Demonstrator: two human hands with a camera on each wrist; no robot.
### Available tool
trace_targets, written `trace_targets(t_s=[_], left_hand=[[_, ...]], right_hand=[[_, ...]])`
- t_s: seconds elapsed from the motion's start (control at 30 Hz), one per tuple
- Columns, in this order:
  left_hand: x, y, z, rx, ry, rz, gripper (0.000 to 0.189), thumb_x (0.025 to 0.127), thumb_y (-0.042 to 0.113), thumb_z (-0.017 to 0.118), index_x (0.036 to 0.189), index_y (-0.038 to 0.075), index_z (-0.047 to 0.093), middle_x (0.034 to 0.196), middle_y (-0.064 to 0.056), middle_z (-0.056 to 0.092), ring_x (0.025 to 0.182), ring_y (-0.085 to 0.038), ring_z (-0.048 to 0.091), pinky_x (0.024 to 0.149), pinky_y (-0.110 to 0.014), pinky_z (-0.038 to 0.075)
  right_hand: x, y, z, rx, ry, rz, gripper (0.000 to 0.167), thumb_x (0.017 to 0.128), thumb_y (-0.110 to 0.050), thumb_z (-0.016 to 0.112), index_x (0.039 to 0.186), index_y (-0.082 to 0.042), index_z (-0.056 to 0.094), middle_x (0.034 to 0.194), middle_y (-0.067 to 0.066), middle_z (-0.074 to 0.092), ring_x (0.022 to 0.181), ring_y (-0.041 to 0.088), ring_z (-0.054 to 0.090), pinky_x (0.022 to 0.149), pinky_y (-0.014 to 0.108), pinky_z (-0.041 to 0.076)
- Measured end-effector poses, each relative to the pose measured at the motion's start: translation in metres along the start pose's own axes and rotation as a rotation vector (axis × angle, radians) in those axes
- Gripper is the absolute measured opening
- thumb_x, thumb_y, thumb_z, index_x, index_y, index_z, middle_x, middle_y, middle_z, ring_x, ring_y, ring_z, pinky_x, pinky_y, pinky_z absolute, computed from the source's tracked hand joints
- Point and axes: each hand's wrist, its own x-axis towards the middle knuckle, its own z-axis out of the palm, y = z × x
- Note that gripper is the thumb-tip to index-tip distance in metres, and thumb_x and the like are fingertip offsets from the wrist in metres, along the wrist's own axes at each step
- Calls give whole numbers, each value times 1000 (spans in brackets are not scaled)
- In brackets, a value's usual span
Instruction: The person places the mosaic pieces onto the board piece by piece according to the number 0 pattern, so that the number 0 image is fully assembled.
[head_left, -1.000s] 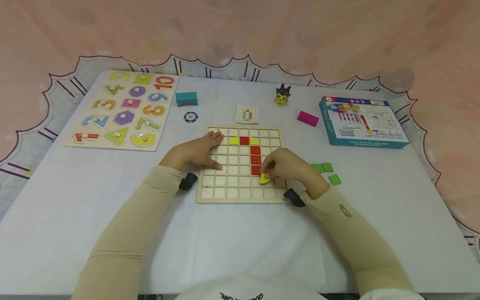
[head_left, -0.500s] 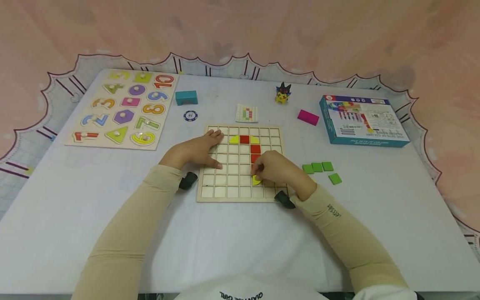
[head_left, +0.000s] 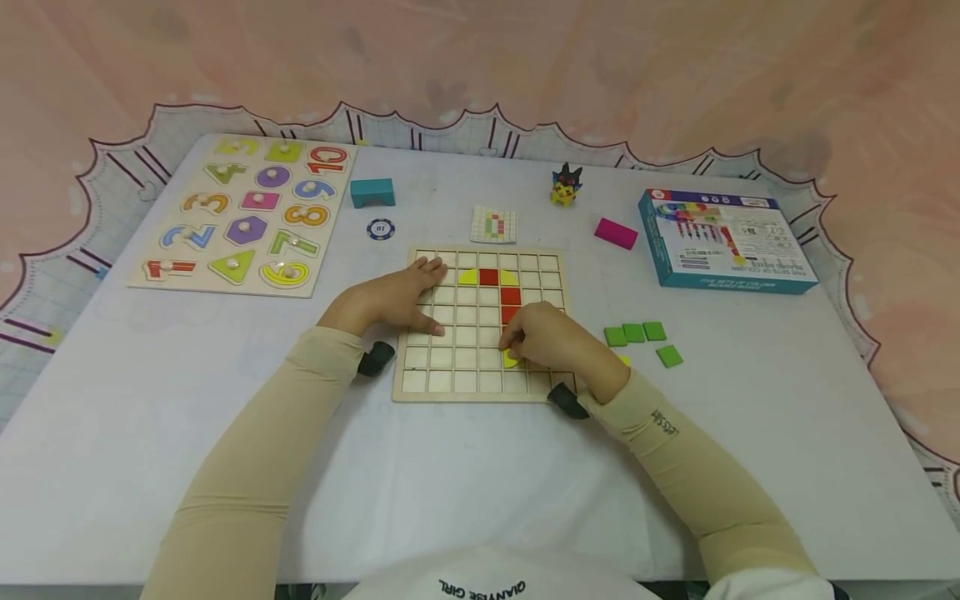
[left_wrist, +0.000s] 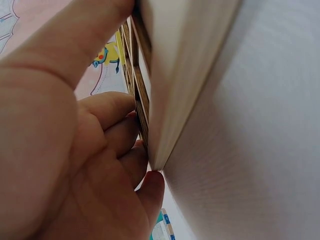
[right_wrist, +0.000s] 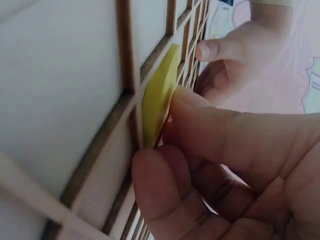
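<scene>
A wooden grid board (head_left: pixel 450 392) lies in the middle of the table. My left hand (head_left: pixel 393 300) rests on its left side with fingers and thumb spread; in the left wrist view the fingers (left_wrist: pixel 115 107) lie at the board's edge. My right hand (head_left: pixel 547 337) pinches a yellow tile with a rounded edge (right_wrist: pixel 160 100) between thumb and fingers. That tile is tilted at a cell below a column of red tiles (head_left: pixel 510 297), partly covered by the hand. Above the column, a red tile (head_left: pixel 488 277) sits between two rounded yellow tiles (head_left: pixel 467 277).
Several green tiles (head_left: pixel 633 332) lie right of the board, with a bit of yellow (head_left: pixel 625 360) beside the right wrist. Behind are a pattern card (head_left: pixel 494 225), poker chip (head_left: pixel 381 229), teal block (head_left: pixel 372 192), magenta block (head_left: pixel 616 233), figurine (head_left: pixel 566 185), box (head_left: pixel 731 242) and number puzzle (head_left: pixel 243 217).
My right hand has moved left across the board with the yellow tile, to the cell under the red column, uncovering more green tiles. The left hand has stayed put.
</scene>
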Motion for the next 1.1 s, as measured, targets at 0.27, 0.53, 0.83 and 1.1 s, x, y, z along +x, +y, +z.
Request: trace_targets(t_s=[0.27,0.53,0.83,1.1], left_hand=[[1,1,-1,-4,-1,-5,99,78,36,72,148,6,10,156,-9,-1,143,-28,-7,116,-46,5],[0,0,-1,-10,-4,-11,99,78,35,72,148,6,9,156,-9,-1,143,-28,-7,116,-46,5],[1,-1,-1,-11,-2,-2,99,78,35,73,148,6,10,156,-10,-1,143,-28,-7,115,-46,5],[2,-2,1,-8,-1,1,99,78,35,73,148,6,10,156,-10,-1,142,-28,-8,115,-47,4]], right_hand=[[-9,10,-18,-13,24,-11,16,82,-8,67,97,-7,73,92,4,68,85,19,55,77,30,48],[-23,43,-39,3,38,93,22,83,-10,66,105,-5,70,94,8,66,88,22,53,79,32,48],[-48,77,-58,28,101,140,26,83,-4,65,108,1,67,103,16,65,93,26,54,84,41,47],[-51,93,-61,33,96,200,29,82,-2,66,110,2,65,108,18,63,96,29,53,90,45,45]])
